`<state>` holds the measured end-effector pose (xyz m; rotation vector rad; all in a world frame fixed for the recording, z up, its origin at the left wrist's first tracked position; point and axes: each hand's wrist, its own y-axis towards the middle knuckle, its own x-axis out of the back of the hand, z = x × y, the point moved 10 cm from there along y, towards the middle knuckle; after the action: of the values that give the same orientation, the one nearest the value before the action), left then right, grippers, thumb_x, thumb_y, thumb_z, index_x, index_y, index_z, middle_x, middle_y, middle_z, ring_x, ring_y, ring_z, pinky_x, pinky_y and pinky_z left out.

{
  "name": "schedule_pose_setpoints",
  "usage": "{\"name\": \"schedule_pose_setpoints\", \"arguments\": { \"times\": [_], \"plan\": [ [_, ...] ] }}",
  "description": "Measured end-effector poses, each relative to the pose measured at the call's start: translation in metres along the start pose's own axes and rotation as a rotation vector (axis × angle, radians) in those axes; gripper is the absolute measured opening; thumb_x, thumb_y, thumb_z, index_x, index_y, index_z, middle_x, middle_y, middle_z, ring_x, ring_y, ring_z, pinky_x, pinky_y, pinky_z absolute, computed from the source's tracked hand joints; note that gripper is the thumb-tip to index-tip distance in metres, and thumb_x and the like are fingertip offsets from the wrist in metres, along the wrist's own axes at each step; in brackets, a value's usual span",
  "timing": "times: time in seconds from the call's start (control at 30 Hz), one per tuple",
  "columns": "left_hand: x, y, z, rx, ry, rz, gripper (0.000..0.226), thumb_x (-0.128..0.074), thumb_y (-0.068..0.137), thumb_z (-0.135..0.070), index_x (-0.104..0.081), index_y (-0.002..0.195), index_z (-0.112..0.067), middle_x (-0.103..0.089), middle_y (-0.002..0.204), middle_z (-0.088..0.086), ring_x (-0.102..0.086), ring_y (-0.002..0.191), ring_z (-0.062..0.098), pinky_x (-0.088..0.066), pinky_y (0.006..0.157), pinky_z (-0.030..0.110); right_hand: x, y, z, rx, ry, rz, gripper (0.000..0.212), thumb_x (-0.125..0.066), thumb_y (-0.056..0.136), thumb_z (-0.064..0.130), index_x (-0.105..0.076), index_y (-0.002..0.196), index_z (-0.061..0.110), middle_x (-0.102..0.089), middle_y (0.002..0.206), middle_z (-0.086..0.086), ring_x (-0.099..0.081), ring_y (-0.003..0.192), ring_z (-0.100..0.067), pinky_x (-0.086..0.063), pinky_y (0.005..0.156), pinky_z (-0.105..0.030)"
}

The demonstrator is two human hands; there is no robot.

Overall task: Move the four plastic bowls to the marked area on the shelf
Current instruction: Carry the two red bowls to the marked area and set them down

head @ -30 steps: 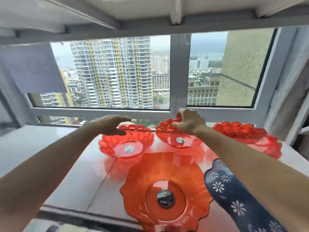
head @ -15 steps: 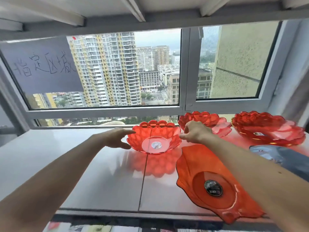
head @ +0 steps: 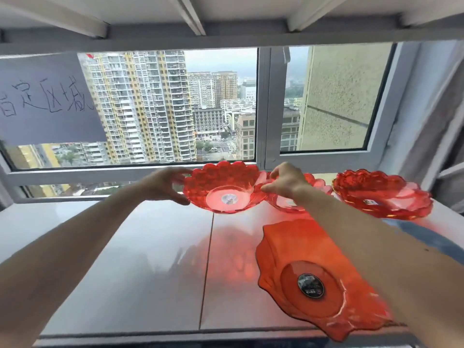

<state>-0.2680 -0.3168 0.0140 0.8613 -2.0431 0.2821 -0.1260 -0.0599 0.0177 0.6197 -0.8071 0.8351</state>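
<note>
A red scalloped plastic bowl (head: pixel 223 187) hangs a little above the grey shelf (head: pixel 130 259), tilted toward me. My left hand (head: pixel 164 184) grips its left rim and my right hand (head: pixel 285 180) pinches its right rim. Behind my right hand a second red bowl (head: pixel 313 183) rests on the shelf, mostly hidden. A third red bowl (head: pixel 381 194) sits at the far right. An orange wavy-edged bowl (head: pixel 308 277) lies at the shelf's front edge under my right forearm. A paper sign (head: pixel 47 104) with handwritten characters is stuck on the window at the left.
The window frame (head: pixel 263 109) runs right behind the bowls. An upper shelf board (head: pixel 226 18) hangs overhead. A dark blue cloth (head: pixel 426 237) lies at the right, partly under my arm. The shelf's left half below the sign is bare.
The held bowl has come up off the shelf and tilted toward me, with both hands now on its rims. The view has shifted slightly.
</note>
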Motion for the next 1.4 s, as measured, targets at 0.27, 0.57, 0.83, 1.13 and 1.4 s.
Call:
{"name": "schedule_pose_setpoints", "arguments": {
  "times": [0.27, 0.57, 0.83, 1.13, 1.4],
  "plan": [
    [-0.064, 0.083, -0.090, -0.092, -0.134, 0.090, 0.094, -0.086, 0.061, -0.002, -0.041, 0.141, -0.015, -0.062, 0.122, 0.004, -0.056, 0.115, 0.017, -0.044, 0.102, 0.033, 0.089, 0.017, -0.090, -0.137, -0.001, -0.103, 0.031, -0.083, 0.071, 0.025, -0.077, 0.096, 0.007, -0.077, 0.101, -0.009, -0.069, 0.091, -0.020, -0.052, 0.086, -0.029],
    [-0.152, 0.130, -0.078, -0.004, -0.257, 0.152, 0.104, -0.089, 0.059, -0.011, -0.035, 0.145, -0.028, -0.052, 0.138, 0.009, -0.045, 0.129, 0.019, -0.038, 0.102, 0.030, 0.075, 0.038, -0.166, -0.175, -0.186, 0.017, 0.032, -0.079, 0.073, 0.029, -0.076, 0.094, 0.005, -0.075, 0.097, -0.013, -0.068, 0.095, -0.027, -0.051, 0.077, -0.030],
    [-0.159, 0.144, -0.065, 0.046, -0.195, 0.223, 0.105, -0.088, 0.062, -0.016, -0.029, 0.147, -0.027, -0.040, 0.149, 0.014, -0.038, 0.138, 0.022, -0.036, 0.103, 0.028, 0.068, 0.047, -0.169, -0.107, -0.264, 0.036, 0.032, -0.073, 0.077, 0.036, -0.073, 0.090, 0.006, -0.073, 0.097, -0.014, -0.068, 0.098, -0.031, -0.054, 0.082, -0.035],
    [-0.146, 0.153, -0.059, 0.097, 0.480, 0.164, 0.085, -0.053, 0.079, -0.067, -0.036, 0.142, -0.013, -0.048, 0.145, 0.014, -0.049, 0.130, 0.031, -0.042, 0.106, 0.040, 0.130, 0.022, -0.218, -0.239, -0.345, -0.068, 0.032, -0.069, 0.079, 0.038, -0.073, 0.097, 0.011, -0.073, 0.104, -0.011, -0.066, 0.101, -0.030, -0.053, 0.087, -0.037],
    [-0.163, 0.158, -0.064, 0.151, 0.672, 0.282, 0.062, -0.028, 0.087, -0.069, -0.059, 0.092, -0.015, -0.075, 0.094, 0.010, -0.066, 0.084, 0.025, -0.050, 0.081, 0.032, 0.176, -0.021, -0.313, -0.566, -0.426, -0.110, 0.089, -0.067, 0.076, 0.060, -0.047, 0.136, -0.001, -0.046, 0.141, -0.025, -0.045, 0.131, -0.041, -0.042, 0.102, -0.044]
  ]
}}
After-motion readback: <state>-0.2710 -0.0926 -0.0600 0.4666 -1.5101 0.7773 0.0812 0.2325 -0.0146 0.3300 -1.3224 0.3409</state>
